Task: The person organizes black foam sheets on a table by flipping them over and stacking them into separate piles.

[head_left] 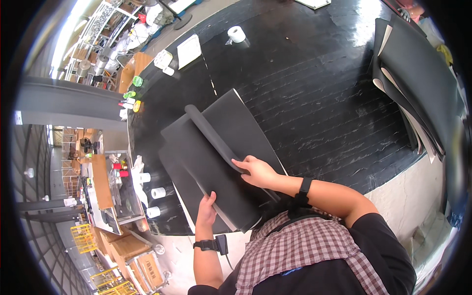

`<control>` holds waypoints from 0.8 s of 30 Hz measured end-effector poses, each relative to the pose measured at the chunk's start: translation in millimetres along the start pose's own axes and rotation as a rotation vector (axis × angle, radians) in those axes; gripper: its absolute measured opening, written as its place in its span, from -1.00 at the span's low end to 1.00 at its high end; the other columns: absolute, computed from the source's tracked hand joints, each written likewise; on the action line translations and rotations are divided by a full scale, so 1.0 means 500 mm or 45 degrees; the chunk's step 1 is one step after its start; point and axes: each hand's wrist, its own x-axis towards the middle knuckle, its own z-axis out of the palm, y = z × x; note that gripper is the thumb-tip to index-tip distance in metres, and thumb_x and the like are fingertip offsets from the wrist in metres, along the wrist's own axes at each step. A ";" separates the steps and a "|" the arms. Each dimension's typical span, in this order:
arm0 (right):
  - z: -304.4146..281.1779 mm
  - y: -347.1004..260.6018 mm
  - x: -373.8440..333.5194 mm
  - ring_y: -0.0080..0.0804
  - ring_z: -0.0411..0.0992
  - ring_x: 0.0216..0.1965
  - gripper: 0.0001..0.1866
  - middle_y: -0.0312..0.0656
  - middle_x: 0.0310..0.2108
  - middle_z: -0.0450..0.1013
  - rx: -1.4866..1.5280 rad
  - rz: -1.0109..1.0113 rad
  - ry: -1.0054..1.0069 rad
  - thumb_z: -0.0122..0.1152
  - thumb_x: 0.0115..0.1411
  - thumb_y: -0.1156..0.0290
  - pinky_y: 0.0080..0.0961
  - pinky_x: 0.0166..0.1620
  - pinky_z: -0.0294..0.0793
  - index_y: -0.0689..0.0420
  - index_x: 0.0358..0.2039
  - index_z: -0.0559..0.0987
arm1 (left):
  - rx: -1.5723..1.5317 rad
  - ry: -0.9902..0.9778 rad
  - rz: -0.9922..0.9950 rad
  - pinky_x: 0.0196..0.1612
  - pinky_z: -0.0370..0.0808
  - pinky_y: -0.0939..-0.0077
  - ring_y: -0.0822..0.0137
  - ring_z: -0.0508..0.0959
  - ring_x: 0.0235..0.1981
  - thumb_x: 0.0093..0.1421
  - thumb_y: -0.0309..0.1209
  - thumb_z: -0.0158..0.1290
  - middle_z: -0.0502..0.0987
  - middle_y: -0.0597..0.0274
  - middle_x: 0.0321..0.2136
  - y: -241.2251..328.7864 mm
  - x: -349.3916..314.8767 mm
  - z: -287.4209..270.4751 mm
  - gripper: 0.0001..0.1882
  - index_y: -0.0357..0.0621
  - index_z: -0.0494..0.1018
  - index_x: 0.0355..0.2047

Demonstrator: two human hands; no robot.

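A stack of black sheets (228, 123) with pale undersides lies in front of me on the dark table. The top black sheet (184, 142) has its right part folded back into a long rounded roll. My right hand (258, 172) grips the near end of that roll, thumb and fingers closed around it. At the near left edge, my left hand (206, 211) holds the sheet with the thumb on top; its other fingers are partly hidden underneath. The sheet bulges in a crease beside the left thumb.
On the right, a large pile of folded black sheets (413, 83) hangs over the table edge. White rolls (236, 34), a white tray-like board (189, 51) and small bottles (136, 105) stand along the far and left edges of the black table (324, 103). Another person's hand (404, 14) shows far right.
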 end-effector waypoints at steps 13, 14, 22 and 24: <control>-0.031 0.114 -0.024 -0.06 0.35 0.03 -0.46 0.12 0.00 0.35 0.280 0.397 0.157 0.13 0.09 0.27 -0.33 0.08 0.32 0.20 0.08 0.35 | -0.005 0.030 0.015 0.02 0.42 0.31 0.24 0.45 -0.01 0.20 -0.16 0.03 0.42 0.15 -0.03 -0.008 -0.003 0.004 -0.41 -0.24 0.17 0.12; -0.041 0.112 -0.033 -0.10 0.39 0.00 -0.45 0.12 -0.04 0.38 0.351 0.397 0.130 0.14 0.09 0.26 -0.35 0.05 0.36 0.25 0.07 0.35 | -0.008 0.041 0.002 0.02 0.42 0.31 0.24 0.45 -0.01 0.20 -0.16 0.03 0.42 0.15 -0.03 -0.010 -0.005 0.000 -0.41 -0.24 0.17 0.12; -0.103 0.134 -0.092 -0.33 0.46 -0.13 -0.56 -0.05 -0.12 0.45 0.784 0.753 -0.176 0.05 0.17 0.30 -0.46 -0.18 0.54 0.31 0.00 0.42 | 0.029 0.124 0.017 0.01 0.39 0.35 0.27 0.43 -0.03 0.24 -0.16 -0.01 0.42 0.13 -0.05 -0.007 0.006 0.007 -0.48 -0.31 0.23 0.06; -0.112 0.101 -0.109 -0.37 0.51 -0.25 -0.58 -0.04 -0.25 0.50 0.563 0.743 -0.282 0.07 0.16 0.25 -0.52 -0.36 0.58 0.36 -0.13 0.49 | 0.020 0.156 0.027 0.02 0.37 0.36 0.28 0.43 -0.03 0.24 -0.17 -0.02 0.43 0.14 -0.06 -0.012 -0.001 -0.001 -0.49 -0.31 0.25 0.05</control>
